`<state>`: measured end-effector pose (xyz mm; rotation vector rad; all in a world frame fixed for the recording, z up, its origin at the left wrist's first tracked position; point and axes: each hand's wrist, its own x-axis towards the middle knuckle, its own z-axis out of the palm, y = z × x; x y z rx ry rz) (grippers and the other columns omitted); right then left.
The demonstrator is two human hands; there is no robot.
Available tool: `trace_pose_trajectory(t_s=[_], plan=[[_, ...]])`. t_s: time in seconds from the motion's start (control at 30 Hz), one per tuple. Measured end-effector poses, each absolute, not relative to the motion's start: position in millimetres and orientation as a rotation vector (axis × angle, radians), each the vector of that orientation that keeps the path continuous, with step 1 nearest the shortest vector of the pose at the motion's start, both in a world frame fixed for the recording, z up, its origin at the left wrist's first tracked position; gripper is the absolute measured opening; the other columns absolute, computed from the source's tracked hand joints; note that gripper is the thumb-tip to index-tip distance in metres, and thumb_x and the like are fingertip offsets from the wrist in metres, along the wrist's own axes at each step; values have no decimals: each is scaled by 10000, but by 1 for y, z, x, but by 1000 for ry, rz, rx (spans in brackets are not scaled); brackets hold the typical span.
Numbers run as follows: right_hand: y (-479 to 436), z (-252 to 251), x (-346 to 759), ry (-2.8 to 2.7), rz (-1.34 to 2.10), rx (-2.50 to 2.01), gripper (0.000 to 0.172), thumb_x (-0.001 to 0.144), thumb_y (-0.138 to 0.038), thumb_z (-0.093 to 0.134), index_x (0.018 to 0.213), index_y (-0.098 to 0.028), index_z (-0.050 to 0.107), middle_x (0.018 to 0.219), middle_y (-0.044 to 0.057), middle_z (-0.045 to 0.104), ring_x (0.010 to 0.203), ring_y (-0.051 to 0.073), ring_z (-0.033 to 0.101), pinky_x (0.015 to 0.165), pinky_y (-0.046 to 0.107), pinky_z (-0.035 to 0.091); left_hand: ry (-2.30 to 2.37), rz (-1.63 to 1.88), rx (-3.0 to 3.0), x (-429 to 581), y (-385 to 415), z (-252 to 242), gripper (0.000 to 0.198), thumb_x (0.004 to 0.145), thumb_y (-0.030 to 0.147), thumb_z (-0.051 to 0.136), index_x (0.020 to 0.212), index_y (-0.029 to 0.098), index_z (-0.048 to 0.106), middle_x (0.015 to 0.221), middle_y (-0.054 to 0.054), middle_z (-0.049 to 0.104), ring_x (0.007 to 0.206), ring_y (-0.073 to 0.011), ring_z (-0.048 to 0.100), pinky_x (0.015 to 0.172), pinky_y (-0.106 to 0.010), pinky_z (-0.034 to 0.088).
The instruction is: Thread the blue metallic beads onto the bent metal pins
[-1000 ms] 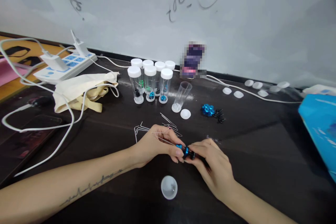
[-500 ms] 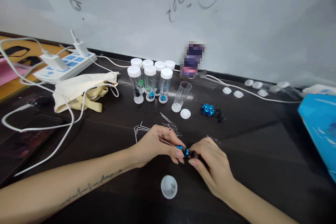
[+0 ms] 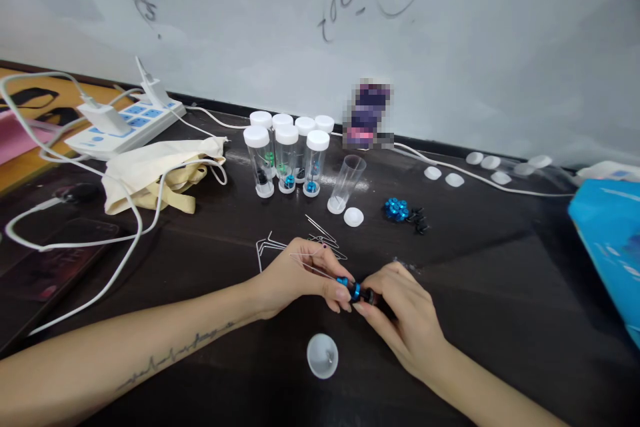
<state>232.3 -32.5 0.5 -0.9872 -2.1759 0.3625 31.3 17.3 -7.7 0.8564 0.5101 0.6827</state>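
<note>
My left hand [image 3: 306, 275] pinches the left end of a small blue-and-black metal part [image 3: 355, 291] between thumb and fingers. A thin bent metal rod [image 3: 319, 271], like a hex key, runs from those fingers to the part's blue end. On the right, my right hand [image 3: 409, 313] has thumb and fingertips closed at the part's black end [image 3: 370, 297]. Both hands hover over the dark table, the fingertips nearly meeting. Behind the left hand lie several bent hex keys [image 3: 270, 245]. Below the hands stands a small white cup [image 3: 323, 356] with a tiny metal piece inside.
Capped clear tubes [image 3: 317, 160] stand behind, beside an uncapped tube [image 3: 348, 180] and a loose white cap [image 3: 353, 217]. Blue parts [image 3: 397, 209] and black screws [image 3: 418, 220] lie right of these. A cloth pouch [image 3: 145, 170], cables and a power strip [image 3: 135, 121] occupy the left.
The right thumb and fingertips have shifted slightly at the black end, showing more of it. The left hand keeps its hold, and the other things stay put.
</note>
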Motion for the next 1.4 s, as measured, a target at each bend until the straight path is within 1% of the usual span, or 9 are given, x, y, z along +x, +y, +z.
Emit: trace_pose_trajectory(t_s=[0.07, 0.17, 0.27, 0.5, 0.7, 0.87, 1.03, 1.27, 1.4], plan=[[-33, 0, 233, -2184, 344, -979, 26, 942, -196, 555, 955, -174, 553, 767, 27, 591, 672, 163, 529, 661, 318, 397, 507, 688, 851, 31, 17, -8, 142, 649, 71, 803, 745, 94, 702, 655, -51, 740, 608, -152, 713, 545, -199, 580], [-34, -1, 234, -2198, 317, -955, 124, 937, -116, 533, 1048, -168, 553, 868, 58, 626, 763, 183, 549, 708, 334, 391, 501, 692, 848, 32, 17, -8, 139, 652, 65, 798, 748, 93, 702, 665, -56, 743, 609, -155, 715, 537, -193, 575], [-34, 0, 233, -2204, 333, -958, 51, 957, -178, 523, 992, -168, 559, 814, 46, 613, 712, 174, 521, 681, 327, 372, 503, 690, 845, 32, 17, -8, 138, 649, 60, 798, 743, 94, 703, 646, -45, 736, 599, -149, 712, 538, -194, 578], [-32, 2, 231, -2262, 376, -1002, 354, 1027, -354, 328, 798, -176, 532, 690, 27, 546, 623, 165, 450, 657, 338, 345, 520, 659, 854, 32, 16, -8, 149, 634, 85, 818, 727, 92, 702, 648, -45, 732, 599, -159, 715, 548, -214, 588], [-34, 3, 233, -2192, 365, -1078, 269, 1007, -387, 383, 914, -176, 522, 771, 38, 563, 689, 181, 501, 666, 332, 384, 521, 697, 842, 32, 17, -7, 143, 642, 78, 810, 730, 98, 700, 667, -41, 731, 602, -154, 714, 532, -197, 579], [-34, 1, 233, -2183, 325, -1026, 93, 976, -232, 481, 1020, -170, 535, 828, 46, 600, 731, 179, 547, 697, 335, 428, 521, 717, 830, 32, 18, -7, 140, 642, 67, 806, 729, 98, 700, 681, -40, 732, 607, -151, 715, 530, -188, 577], [-33, -4, 233, -2137, 279, -933, 237, 917, -74, 553, 1130, -177, 538, 941, 65, 640, 828, 179, 594, 735, 332, 457, 517, 720, 828, 31, 18, -7, 133, 647, 61, 798, 734, 93, 702, 677, -37, 731, 610, -146, 716, 535, -179, 576], [-33, 3, 233, -2154, 356, -983, 103, 966, -240, 502, 959, -175, 583, 738, 29, 612, 658, 172, 569, 650, 340, 446, 537, 682, 857, 31, 17, -7, 151, 638, 93, 812, 739, 96, 700, 636, -42, 725, 597, -158, 712, 528, -201, 575], [-35, 0, 234, -2141, 271, -961, 158, 924, -145, 566, 1078, -179, 573, 886, 60, 657, 761, 181, 613, 703, 344, 473, 557, 696, 839, 31, 18, -6, 159, 625, 102, 819, 723, 100, 694, 672, -44, 732, 609, -159, 713, 525, -199, 569]])
